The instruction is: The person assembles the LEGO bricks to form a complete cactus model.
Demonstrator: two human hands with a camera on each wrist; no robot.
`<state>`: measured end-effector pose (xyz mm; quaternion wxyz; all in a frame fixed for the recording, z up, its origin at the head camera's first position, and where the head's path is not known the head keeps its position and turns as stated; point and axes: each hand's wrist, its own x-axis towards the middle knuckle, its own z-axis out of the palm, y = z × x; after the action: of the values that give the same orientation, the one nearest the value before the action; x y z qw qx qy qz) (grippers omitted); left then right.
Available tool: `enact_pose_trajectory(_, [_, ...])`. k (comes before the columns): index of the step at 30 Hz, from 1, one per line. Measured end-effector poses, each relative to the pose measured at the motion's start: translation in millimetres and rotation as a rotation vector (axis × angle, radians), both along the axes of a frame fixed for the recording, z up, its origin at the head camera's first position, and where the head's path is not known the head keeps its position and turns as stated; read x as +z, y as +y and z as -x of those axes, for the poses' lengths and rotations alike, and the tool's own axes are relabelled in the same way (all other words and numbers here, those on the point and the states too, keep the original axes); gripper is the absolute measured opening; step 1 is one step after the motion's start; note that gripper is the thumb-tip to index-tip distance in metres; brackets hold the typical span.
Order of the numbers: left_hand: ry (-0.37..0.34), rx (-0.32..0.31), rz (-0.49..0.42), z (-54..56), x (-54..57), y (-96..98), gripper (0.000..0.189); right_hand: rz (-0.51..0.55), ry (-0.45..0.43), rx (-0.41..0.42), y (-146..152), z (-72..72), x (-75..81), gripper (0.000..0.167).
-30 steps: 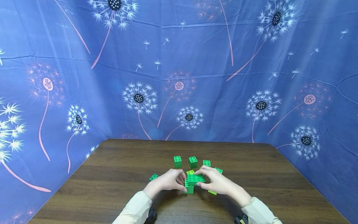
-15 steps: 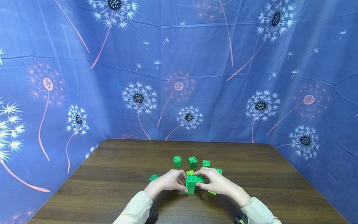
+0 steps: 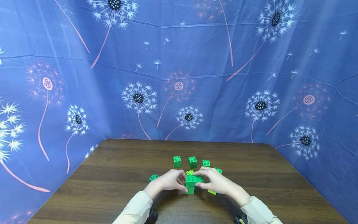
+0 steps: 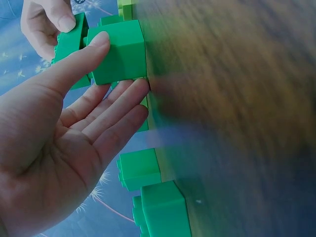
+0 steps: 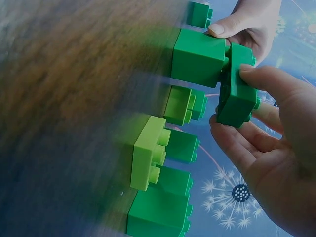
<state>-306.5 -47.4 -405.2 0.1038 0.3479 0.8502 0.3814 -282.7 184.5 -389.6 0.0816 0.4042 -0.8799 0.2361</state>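
Note:
My left hand point(image 3: 169, 180) pinches a green square block point(image 4: 121, 54) standing on the table, its thumb on the near face and its fingers behind. Above that block, my right hand point(image 3: 211, 179) grips a longer green brick point(image 3: 194, 180) between thumb and fingers. The long brick sits over the block's top with its right part overhanging. In the right wrist view a narrow gap and some studs show between the brick point(image 5: 239, 84) and the block point(image 5: 197, 59). Their left edges line up in the head view. Just behind them stands a lime-green brick point(image 3: 190, 172).
Several green blocks stand around on the brown wooden table point(image 3: 126, 161): a back left one point(image 3: 177, 161), a back middle one point(image 3: 192, 162), and one left of my left hand, a green block point(image 3: 153, 177). Another lime brick point(image 5: 148, 153) lies below my right hand. Blue dandelion-print cloth point(image 3: 195, 62) hangs behind.
The long green brick has shifted slightly left and the block under it slightly right, so their left edges now line up. Both hands keep their holds.

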Motion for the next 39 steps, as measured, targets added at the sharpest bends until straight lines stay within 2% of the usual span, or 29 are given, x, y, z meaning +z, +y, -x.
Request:
enact_pose_trajectory(20, [0.013, 0.009, 0.018, 1.8, -2.0, 0.3, 0.028, 0.003, -0.026, 0.007, 0, -0.4, 1.1, 0.033])
enact_pose_trajectory(39, [0.017, 0.011, 0.006, 0.9, 0.1, 0.5, 0.027, -0.061, -0.057, 0.015, -4, 1.3, 9.2, 0.031])
